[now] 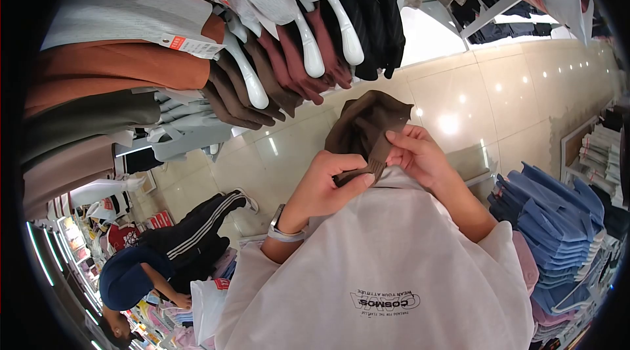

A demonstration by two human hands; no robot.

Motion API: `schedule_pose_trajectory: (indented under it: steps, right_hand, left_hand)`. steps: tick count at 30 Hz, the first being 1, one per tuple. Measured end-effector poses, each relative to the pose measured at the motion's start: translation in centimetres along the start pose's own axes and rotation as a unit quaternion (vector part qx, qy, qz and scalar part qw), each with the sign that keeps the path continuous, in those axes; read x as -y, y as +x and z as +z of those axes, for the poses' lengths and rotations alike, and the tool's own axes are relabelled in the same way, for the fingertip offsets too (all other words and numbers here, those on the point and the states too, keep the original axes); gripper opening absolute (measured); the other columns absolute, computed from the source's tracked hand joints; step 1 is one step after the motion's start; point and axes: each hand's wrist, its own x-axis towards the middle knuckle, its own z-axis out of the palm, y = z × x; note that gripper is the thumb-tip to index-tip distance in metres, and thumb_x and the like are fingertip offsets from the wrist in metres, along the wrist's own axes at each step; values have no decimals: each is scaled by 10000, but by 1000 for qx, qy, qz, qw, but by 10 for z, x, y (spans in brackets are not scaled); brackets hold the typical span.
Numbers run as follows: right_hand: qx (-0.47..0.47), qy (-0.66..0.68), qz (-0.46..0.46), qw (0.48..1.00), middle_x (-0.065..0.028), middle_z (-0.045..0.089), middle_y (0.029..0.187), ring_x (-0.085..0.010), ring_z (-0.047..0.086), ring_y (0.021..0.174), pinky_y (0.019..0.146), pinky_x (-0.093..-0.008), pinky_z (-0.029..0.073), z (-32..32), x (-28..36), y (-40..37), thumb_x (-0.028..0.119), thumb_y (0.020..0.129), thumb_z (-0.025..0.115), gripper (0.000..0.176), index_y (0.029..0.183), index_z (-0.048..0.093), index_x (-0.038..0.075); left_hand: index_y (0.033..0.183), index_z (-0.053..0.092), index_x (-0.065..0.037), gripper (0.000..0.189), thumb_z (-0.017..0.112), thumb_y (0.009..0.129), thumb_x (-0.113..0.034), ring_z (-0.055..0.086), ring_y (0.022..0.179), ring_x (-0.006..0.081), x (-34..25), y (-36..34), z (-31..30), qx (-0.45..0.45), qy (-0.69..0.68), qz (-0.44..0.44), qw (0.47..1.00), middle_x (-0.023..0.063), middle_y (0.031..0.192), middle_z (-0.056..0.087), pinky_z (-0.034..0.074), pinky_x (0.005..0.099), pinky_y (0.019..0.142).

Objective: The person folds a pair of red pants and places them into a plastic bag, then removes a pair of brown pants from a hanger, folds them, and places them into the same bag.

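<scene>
I hold a dark brown garment (363,123) up in front of my chest with both hands. My left hand (325,186), with a watch on its wrist, pinches the ribbed edge of the garment from below. My right hand (420,153) grips the same ribbed edge from the right, fingers curled over it. The rest of the brown garment bunches above my hands. Below them is my own white T-shirt (394,264) with dark printed lettering.
A rack of hanging garments (197,54) on white hangers with price tags fills the upper left. Stacks of blue folded clothes (558,225) lie at the right. Another person (151,264) in a blue top and striped dark trousers crouches at the lower left. The glossy tiled floor (512,94) lies behind.
</scene>
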Motion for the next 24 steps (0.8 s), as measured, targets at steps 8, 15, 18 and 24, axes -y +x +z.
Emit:
schedule_pose_trajectory:
  steps: [8,15,18,24]
  right_hand:
    - [-74,-218,-226,947,-55,638,702,-112,621,631,579,-227,488,2,4,-8,72,811,726,125,777,625,7]
    - [-47,-502,-309,807,-67,597,657,-122,574,598,561,-261,457,35,17,-40,-14,732,716,130,714,588,-27]
    - [-39,-507,-285,812,-70,593,657,-135,581,598,565,-259,462,38,21,-44,-22,725,716,122,719,593,-22]
    - [-32,-492,-265,828,-62,594,662,-116,574,630,613,-248,456,41,23,-48,-34,723,711,117,708,596,-20]
  left_hand:
    - [848,674,46,121,694,808,-66,384,530,66,8,6,4,-103,69,-77,989,27,556,478,307,239,474]
    - [848,683,17,104,717,776,-49,399,521,80,4,13,15,-115,90,-20,989,41,598,532,314,244,478]
    - [846,682,12,105,722,770,-48,402,512,86,2,16,17,-108,102,-9,989,48,598,532,317,249,475]
    - [832,677,12,103,725,761,-46,403,493,106,3,20,16,-103,132,16,986,61,599,534,319,262,468]
